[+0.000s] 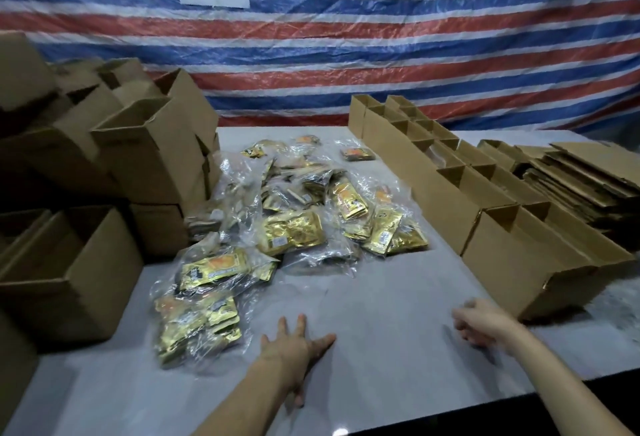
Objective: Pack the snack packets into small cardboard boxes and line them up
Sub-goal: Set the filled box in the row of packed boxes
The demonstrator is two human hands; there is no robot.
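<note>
Left hand flat, fingers spread, on table; right hand loosely curled, empty. Packets heaped at 12 o'clock, unpacked. Boxes lined at 2 o'clock, open; most packing likely remains.

Heaped loose across mid-table: packets, gold foil with orange prints, many bundled in clear bags, a few apart toward the far edge. Lined up just right of the heap, in a double row running away: boxes, brown, upright, tops open. Piled at left, some tilted, open: more boxes.
</note>
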